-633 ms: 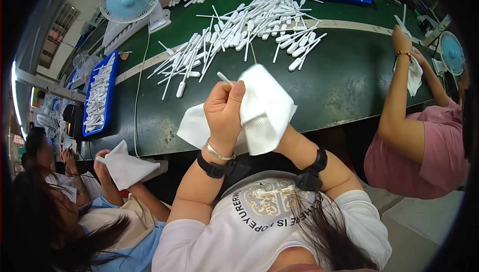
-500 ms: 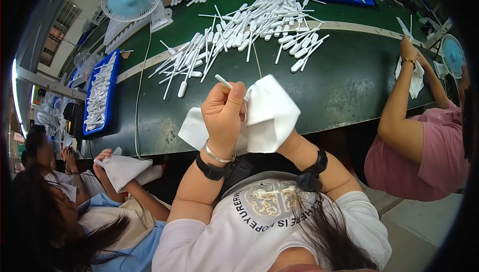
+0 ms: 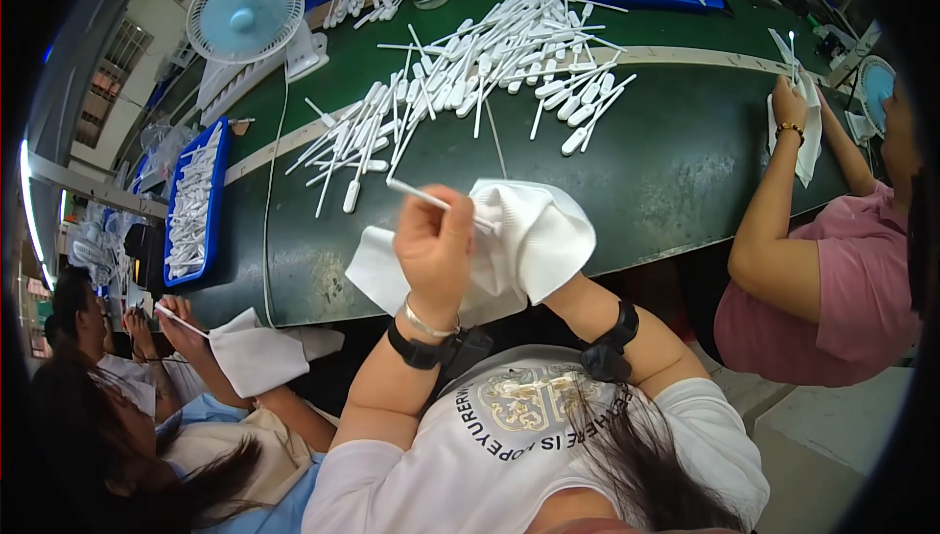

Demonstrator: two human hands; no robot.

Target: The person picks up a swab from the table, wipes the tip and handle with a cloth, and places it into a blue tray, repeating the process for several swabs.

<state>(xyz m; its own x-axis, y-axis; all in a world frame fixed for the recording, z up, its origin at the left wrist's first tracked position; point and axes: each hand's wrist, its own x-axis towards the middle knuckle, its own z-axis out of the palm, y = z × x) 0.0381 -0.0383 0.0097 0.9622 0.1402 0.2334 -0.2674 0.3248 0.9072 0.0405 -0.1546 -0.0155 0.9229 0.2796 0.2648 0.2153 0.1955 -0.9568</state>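
Over the near edge of the green table [image 3: 685, 172], our left hand [image 3: 431, 245] pinches a light, stiff white plastic stick [image 3: 423, 196] mid-shaft, best held there, while our right hand, hidden, seems to clutch the soft white cloth [image 3: 539, 240] around its end.

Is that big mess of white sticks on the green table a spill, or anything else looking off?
The white sticks lie in a loose, crisscrossed heap on the green table, unlike those in the blue trays. Nothing looks broken or spilled.

Single head-worn fisheye view, looking steeply down, close over hands, facing green table [image 3: 685, 172] ahead.
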